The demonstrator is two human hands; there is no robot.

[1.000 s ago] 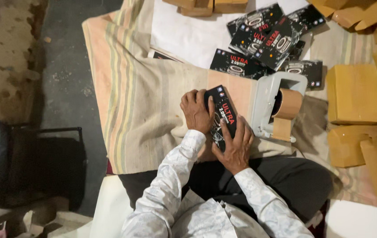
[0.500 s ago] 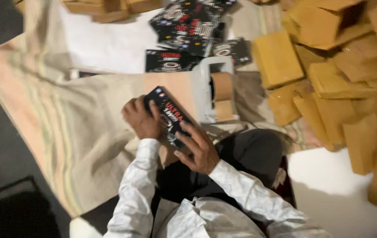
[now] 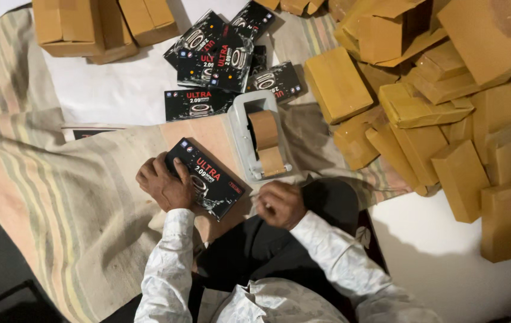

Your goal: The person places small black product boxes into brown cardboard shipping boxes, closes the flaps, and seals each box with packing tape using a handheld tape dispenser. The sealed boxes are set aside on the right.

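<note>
Your left hand (image 3: 164, 185) gripped the black box (image 3: 205, 177) on the striped cloth (image 3: 76, 197), its long axis running far-left to near-right; your right hand (image 3: 279, 204), loosely curled and empty, hovered just right of it, near the tape dispenser (image 3: 258, 143).

Black box (image 3: 207, 177), striped cloth (image 3: 58, 179)

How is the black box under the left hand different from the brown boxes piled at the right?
The black box is glossy with red and white print; the brown boxes are plain brown. The black box lies alone on the striped cloth, pressed by the left hand; the brown boxes lie heaped, many tilted. Both kinds are flat and rectangular.
</note>
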